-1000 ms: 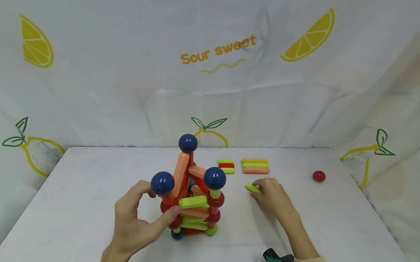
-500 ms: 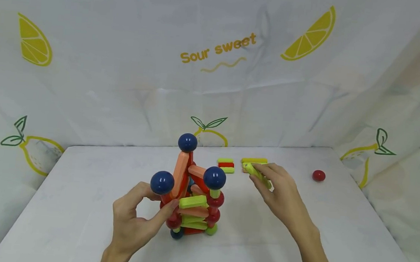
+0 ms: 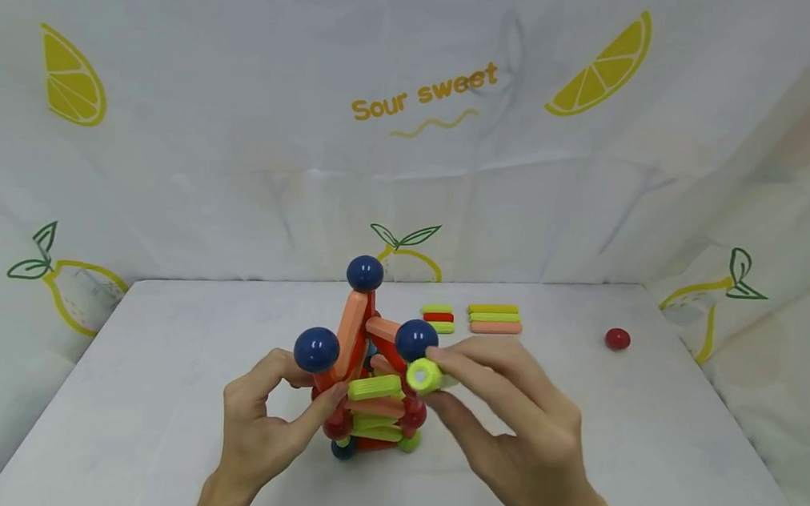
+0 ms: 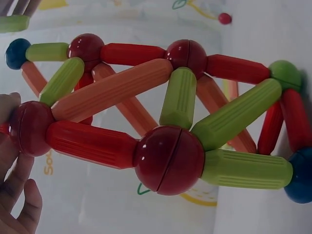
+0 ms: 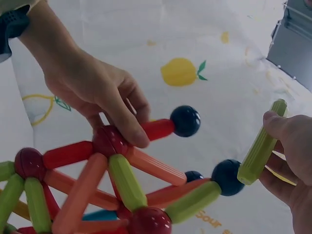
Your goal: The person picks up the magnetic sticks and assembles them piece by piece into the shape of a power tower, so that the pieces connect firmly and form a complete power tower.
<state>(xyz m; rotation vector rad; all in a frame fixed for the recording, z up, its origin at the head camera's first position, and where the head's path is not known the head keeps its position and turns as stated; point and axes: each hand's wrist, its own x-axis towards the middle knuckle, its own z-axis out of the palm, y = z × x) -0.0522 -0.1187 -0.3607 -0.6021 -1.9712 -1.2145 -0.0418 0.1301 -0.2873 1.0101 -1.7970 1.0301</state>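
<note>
A tower of magnetic rods and balls [image 3: 375, 405] stands upright on the table. My left hand [image 3: 261, 413] holds its upper left side, with thumb and fingers round a red ball [image 5: 108, 140] in the right wrist view. Between the thumb and fingers of my right hand [image 3: 527, 424] is a loose yellow-green magnetic rod [image 5: 263, 146]. One end of that rod lies beside the top right dark blue ball [image 5: 227, 177]; whether they touch I cannot tell. Two more dark blue balls top the tower, the left one [image 3: 316, 350] and the back one [image 3: 364, 274].
Behind the tower on the right lie a short row of rods [image 3: 439, 318] and a longer row of rods [image 3: 496, 319]. A single red ball [image 3: 617, 339] sits at the far right of the white table [image 3: 147, 391]. A lemon-print cloth [image 3: 255, 151] hangs behind.
My right hand has picked the yellow-green rod up off the table and carried it left and toward me, to the tower's top right ball. My left hand keeps its hold.
</note>
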